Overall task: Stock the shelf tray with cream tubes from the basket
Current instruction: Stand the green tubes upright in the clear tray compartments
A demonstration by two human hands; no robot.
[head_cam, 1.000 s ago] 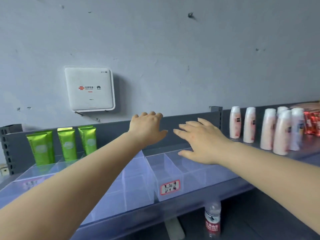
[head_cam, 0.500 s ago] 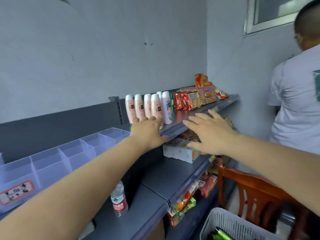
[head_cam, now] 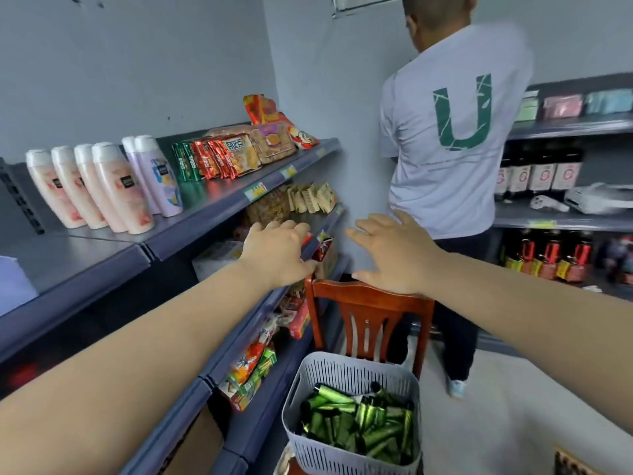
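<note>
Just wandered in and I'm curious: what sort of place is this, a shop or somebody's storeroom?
Most likely a small shop. Grey metal shelves carry rows of pale pink lotion bottles and red snack packets, with price tags on the edges. A grey slotted plastic basket of green cream tubes waits for stocking.

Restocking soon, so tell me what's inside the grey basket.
The grey basket holds a pile of green cream tubes with dark caps. Its bottom is hidden beneath them.
</note>
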